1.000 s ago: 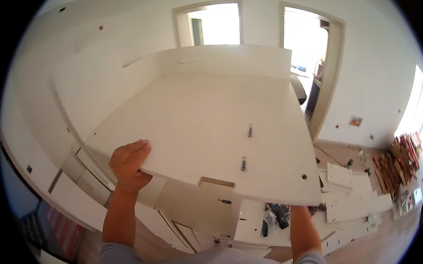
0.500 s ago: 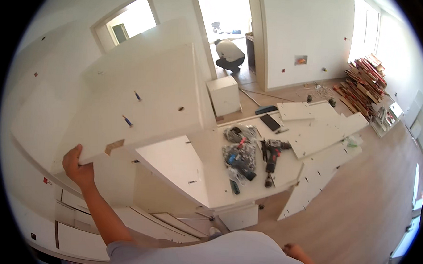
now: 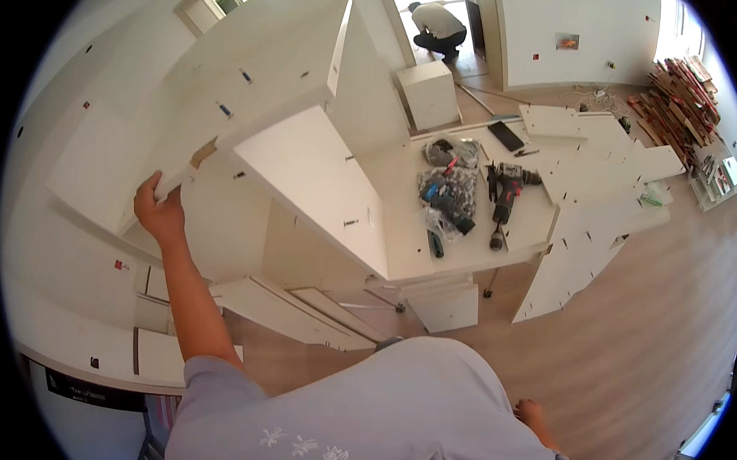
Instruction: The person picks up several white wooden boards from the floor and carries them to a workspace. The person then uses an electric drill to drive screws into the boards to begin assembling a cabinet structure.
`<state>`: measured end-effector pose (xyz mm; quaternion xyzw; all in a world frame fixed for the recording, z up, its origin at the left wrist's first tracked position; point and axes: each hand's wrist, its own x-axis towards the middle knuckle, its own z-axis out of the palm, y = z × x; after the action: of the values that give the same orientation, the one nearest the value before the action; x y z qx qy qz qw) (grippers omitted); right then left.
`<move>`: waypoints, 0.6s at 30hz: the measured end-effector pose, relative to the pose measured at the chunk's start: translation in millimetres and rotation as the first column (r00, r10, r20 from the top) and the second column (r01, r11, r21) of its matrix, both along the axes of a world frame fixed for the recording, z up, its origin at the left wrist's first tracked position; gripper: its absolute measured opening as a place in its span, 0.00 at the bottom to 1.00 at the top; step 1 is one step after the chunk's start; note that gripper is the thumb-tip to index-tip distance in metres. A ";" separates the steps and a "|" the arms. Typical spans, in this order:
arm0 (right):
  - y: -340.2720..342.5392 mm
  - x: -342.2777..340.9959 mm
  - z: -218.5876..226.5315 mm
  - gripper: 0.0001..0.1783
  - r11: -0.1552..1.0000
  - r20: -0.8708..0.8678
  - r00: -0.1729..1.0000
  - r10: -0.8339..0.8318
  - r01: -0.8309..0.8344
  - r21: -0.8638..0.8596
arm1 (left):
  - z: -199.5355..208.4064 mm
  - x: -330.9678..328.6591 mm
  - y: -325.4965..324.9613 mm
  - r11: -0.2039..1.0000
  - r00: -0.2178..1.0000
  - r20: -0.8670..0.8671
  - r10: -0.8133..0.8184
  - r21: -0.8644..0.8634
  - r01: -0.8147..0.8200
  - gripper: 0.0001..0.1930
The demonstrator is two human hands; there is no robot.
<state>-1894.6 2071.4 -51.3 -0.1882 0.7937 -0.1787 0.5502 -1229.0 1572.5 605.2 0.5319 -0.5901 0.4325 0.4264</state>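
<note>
My left hand (image 3: pixel 160 211) is closed around the near left corner of a large white cabinet panel (image 3: pixel 267 114), beside a cut notch in its edge. Two blue-and-metal fittings stick out of the panel's face. Under it stands another white board (image 3: pixel 317 187) with metal connector bolts in its surface. At the lower right, my right hand (image 3: pixel 530 414) hangs beside my body, away from the boards. Its fingers look partly curled but are too small and partly hidden to read.
On the white worktop lie a cordless drill (image 3: pixel 508 195), a plastic bag of fittings (image 3: pixel 449 184) and a black phone (image 3: pixel 506 136). Loose white panels (image 3: pixel 569 259) lean right. Wood strips (image 3: pixel 678 104) are piled by the far wall. A person (image 3: pixel 437 29) crouches in the doorway.
My view has shifted, so the worktop and tools appear farther up and right. The held panel appears at a different tilt, its far right edge now showing. My left hand keeps its hold.
</note>
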 end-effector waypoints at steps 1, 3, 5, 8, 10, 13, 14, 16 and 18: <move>8.1 5.0 0.4 0.15 0.988 -0.018 0.987 0.157 -0.157 -0.009 | -4.2 2.7 4.7 1.000 1.000 0.005 0.005 0.003 -0.005 0.21; -16.4 24.2 18.0 0.16 0.999 0.072 0.996 0.045 -0.046 0.014 | -2.9 -0.8 10.0 1.000 1.000 0.017 0.018 0.016 -0.019 0.20; -37.9 36.7 24.7 0.17 0.979 0.186 0.961 -0.203 0.200 0.034 | 0.3 -1.4 11.4 1.000 1.000 0.023 -0.012 0.028 0.011 0.20; -75.5 49.0 48.4 0.18 0.930 0.196 0.911 -0.362 0.368 0.004 | 0.0 5.3 13.8 0.995 0.998 0.016 -0.061 0.080 0.059 0.21; -93.3 46.4 56.2 0.19 0.937 0.167 0.931 -0.325 0.341 -0.074 | -1.7 -3.5 21.2 0.989 0.999 -0.007 -0.038 0.140 0.039 0.25; -105.6 48.2 65.1 0.19 0.922 0.144 0.929 -0.340 0.359 -0.145 | -18.3 -18.5 47.0 0.995 0.990 0.106 -0.093 0.051 0.087 0.32; -102.9 51.1 68.4 0.18 0.908 0.133 0.920 -0.368 0.387 -0.161 | -39.4 -21.6 54.1 0.963 0.966 0.010 -0.259 0.085 0.258 0.34; -92.7 65.9 73.5 0.19 0.913 0.142 0.918 -0.371 0.389 -0.126 | -96.7 -14.6 86.4 0.881 0.908 -0.114 -0.404 0.218 0.419 0.35; -73.6 81.2 78.8 0.19 0.942 0.123 0.942 -0.312 0.323 -0.090 | -190.9 10.6 132.6 0.740 0.903 -0.231 -0.363 0.517 0.430 0.32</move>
<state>-1813.4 1997.7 27.4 -0.0776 0.7722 -0.3178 0.5447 -1218.4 1705.2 414.3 0.5182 -0.7641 0.1096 0.3683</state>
